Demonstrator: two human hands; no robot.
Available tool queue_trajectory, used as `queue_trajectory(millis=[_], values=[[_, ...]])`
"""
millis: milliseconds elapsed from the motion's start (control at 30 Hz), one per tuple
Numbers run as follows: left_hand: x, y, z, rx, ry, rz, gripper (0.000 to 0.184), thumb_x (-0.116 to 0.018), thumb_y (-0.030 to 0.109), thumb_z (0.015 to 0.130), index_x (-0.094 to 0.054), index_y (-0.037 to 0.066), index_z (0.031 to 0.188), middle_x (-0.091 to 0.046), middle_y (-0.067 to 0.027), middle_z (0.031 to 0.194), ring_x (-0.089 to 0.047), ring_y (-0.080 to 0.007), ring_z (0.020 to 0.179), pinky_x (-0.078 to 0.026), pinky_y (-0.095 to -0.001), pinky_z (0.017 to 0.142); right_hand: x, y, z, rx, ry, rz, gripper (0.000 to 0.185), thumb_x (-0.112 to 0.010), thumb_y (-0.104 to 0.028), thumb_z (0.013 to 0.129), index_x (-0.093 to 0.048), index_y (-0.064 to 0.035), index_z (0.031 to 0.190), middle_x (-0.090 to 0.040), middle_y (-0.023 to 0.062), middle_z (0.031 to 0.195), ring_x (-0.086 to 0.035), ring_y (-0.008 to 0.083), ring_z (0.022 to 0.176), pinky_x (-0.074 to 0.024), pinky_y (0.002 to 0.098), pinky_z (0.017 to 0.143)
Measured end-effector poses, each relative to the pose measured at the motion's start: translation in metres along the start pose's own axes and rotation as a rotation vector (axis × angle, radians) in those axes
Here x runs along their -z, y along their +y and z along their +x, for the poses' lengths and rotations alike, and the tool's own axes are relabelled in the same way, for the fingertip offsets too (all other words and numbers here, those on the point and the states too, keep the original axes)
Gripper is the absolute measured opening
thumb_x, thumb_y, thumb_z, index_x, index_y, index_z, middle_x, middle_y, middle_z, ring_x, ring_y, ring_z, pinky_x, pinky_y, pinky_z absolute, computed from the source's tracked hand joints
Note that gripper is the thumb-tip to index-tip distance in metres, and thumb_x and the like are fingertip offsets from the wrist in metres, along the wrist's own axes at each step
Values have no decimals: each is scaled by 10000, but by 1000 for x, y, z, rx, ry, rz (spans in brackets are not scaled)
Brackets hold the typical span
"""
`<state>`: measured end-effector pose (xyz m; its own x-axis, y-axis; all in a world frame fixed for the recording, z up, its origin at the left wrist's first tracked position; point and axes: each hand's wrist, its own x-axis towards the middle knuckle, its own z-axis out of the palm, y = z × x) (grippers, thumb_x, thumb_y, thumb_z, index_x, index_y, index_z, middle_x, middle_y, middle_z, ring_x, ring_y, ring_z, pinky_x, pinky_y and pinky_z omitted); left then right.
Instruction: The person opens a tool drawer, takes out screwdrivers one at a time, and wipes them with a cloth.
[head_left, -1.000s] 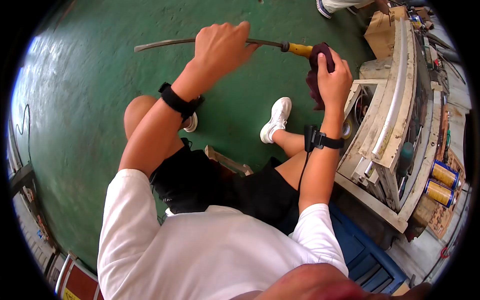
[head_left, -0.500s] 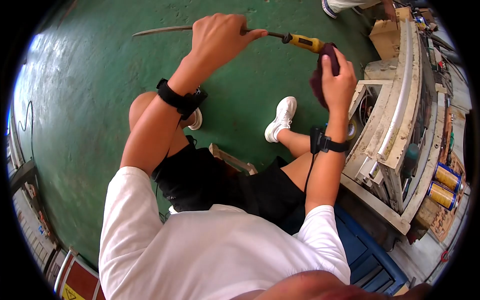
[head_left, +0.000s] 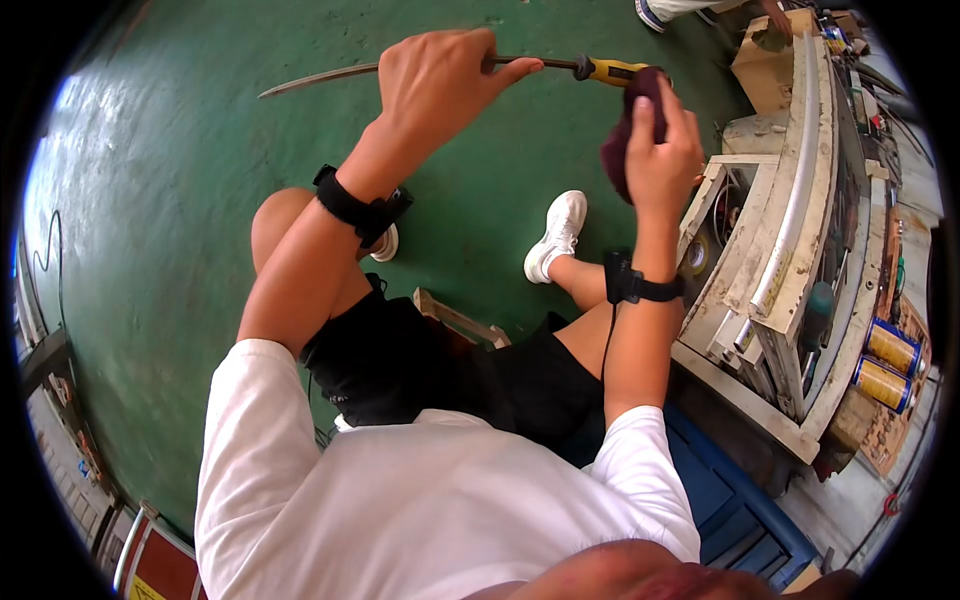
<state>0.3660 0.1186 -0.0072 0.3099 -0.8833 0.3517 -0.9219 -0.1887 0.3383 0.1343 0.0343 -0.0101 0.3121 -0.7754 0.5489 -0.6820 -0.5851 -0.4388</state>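
Reaching over the green floor [head_left: 180, 220], a person works beside a messy counter [head_left: 848, 350]. A long metal tool [head_left: 560, 65] is up in the air above the floor. The left hand [head_left: 437, 80] is curled around its metal part. The right hand [head_left: 665, 155] pinches a dark red cloth [head_left: 618, 150] by the end of the yellow handle [head_left: 607, 71]. The tool might twist or drop if the left hand gets loose; the cloth might slip if that pinch is weak. Counting: one counter, one tool, two white shoes [head_left: 556, 238] on the person, one cloth, two cans [head_left: 888, 365].
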Motion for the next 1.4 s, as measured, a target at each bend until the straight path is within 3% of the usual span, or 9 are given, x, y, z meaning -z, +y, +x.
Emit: queue_trajectory(millis=[100, 367, 433, 667, 733, 867, 1100, 1233, 1400], values=[[-11, 3, 1, -25, 34, 16, 612, -648, 707, 815, -703, 103, 732, -624, -2, 591, -642, -231, 592, -460, -351, 542, -18, -27, -12, 87, -117, 272, 316, -663, -223, 919, -702, -138, 1221, -673, 144, 953, -679, 342, 889, -537, 412, 807], [-4, 4, -1, -21, 72, -3, 618, -649, 710, 809, -711, 98, 744, -646, -21, 618, -654, -245, 617, -472, -363, 549, 9, 20, 11, -47, 93, -5, 286, -652, -196, 911, -727, -152, 1183, -690, 153, 959, -680, 348, 887, -541, 417, 789], [-2, 6, 4, 2, -70, -9, 622, -647, 708, 812, -710, 93, 741, -642, -23, 616, -648, -247, 609, -467, -365, 543, 10, 21, 14, -34, 96, 7, 272, -650, -196, 910, -730, -141, 1165, -697, 156, 988, -683, 345, 900, -542, 416, 800], [-17, 9, -2, -118, -14, 13, 604, -666, 681, 817, -694, 85, 722, -622, -22, 598, -611, -246, 573, -441, -363, 543, -15, -18, -10, 88, -111, 131, 269, -672, -194, 884, -734, -152, 1142, -702, 136, 979, -686, 344, 908, -549, 408, 811], [1, 12, 3, -29, -126, 63, 355, -768, 413, 788, -666, 79, 727, -630, -110, 726, -624, -309, 717, -487, -437, 633, -6, 1, -3, 26, -55, 11, 263, -681, -212, 879, -746, -153, 1127, -703, 139, 959, -693, 344, 875, -556, 413, 783], [4, 5, 4, -12, -15, -9, 426, -744, 469, 796, -659, 79, 648, -646, -128, 707, -629, -310, 726, -478, -441, 643, 3, 24, 9, -67, -3, -83, 261, -675, -238, 886, -750, -145, 1117, -706, 150, 955, -697, 344, 874, -556, 418, 775], [-13, -1, 2, -194, 131, -1, 365, -777, 400, 782, -596, 89, 845, -632, -68, 814, -587, -286, 896, -410, -421, 786, -19, -18, -7, 52, -117, 199, 248, -693, -181, 878, -744, -121, 1113, -706, 142, 948, -692, 332, 885, -547, 394, 797], [-11, 4, 0, -152, 53, 2, 352, -762, 409, 794, -595, 106, 856, -630, -56, 821, -578, -264, 904, -397, -418, 786, -1, 13, 10, 47, 196, -23, 251, -692, -196, 875, -747, -105, 1102, -705, 132, 930, -693, 325, 854, -551, 395, 761], [-12, 5, 1, -202, 119, 19, 333, -737, 436, 813, -623, 126, 776, -627, -54, 811, -574, -256, 890, -395, -415, 782, 3, 2, 6, 59, 169, 106, 244, -697, -180, 873, -745, -81, 1091, -712, 140, 954, -702, 312, 851, -556, 393, 757]])
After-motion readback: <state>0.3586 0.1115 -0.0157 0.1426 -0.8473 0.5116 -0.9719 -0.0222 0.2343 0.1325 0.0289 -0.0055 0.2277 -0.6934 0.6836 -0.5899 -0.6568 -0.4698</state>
